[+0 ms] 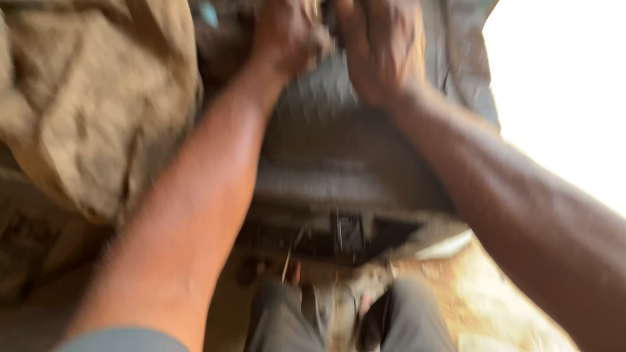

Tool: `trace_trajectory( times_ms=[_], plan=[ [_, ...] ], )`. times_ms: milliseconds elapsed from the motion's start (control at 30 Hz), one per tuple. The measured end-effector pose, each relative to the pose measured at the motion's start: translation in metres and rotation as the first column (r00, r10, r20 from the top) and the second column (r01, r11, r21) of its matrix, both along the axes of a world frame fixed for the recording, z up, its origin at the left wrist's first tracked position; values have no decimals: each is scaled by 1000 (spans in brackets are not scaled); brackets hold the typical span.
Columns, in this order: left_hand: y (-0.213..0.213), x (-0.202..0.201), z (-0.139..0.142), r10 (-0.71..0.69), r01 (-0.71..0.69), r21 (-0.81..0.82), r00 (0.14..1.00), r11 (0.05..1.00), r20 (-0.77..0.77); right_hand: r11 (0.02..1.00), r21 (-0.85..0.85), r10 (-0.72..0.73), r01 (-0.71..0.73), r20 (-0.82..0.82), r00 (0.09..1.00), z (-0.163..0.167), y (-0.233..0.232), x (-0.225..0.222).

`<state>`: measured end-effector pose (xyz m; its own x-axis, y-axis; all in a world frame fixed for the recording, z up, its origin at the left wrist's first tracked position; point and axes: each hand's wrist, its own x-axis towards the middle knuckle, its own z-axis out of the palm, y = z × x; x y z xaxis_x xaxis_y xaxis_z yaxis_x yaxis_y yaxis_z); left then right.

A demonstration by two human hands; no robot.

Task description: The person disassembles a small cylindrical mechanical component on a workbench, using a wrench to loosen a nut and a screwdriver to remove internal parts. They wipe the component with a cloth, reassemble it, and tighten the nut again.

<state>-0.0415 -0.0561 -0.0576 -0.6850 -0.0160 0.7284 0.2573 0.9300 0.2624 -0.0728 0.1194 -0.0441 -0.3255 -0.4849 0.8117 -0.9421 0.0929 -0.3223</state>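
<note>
left hand (287, 36): fingers curled, seemingly gripping grey fabric (326, 130) | right hand (381, 45): fingers flat on it, just beside left fingers | tan sack (98, 98) left of them

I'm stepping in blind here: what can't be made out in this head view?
- Left hand and right hand: fingertips cut off by the top edge, grip unclear.
- Grey sack: motion blur hides its detail.
- Tan sack: cut by the left edge.
- Right side: washed out by glare.
</note>
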Motion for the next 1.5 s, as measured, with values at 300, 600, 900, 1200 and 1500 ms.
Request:
trace_trajectory(
  times_ms=[300,600,900,1200,1500],
  plan=[
    [-4,1,23,-192,193,5,979,981,-67,930,-351,22,106,341,940,34,13,-2],
    [2,13,31,-188,196,52,973,979,-135,919,-211,-223,334,420,880,41,1,-7],
    [1,11,29,-194,217,189,972,958,-130,932,-171,-192,319,514,836,46,1,-3],
    [-1,11,27,-202,242,327,968,914,-150,941,-195,-187,277,384,904,44,3,-2],
    [0,13,29,-210,251,349,966,903,-152,948,-193,-184,254,319,930,40,1,-3]
  ],
)
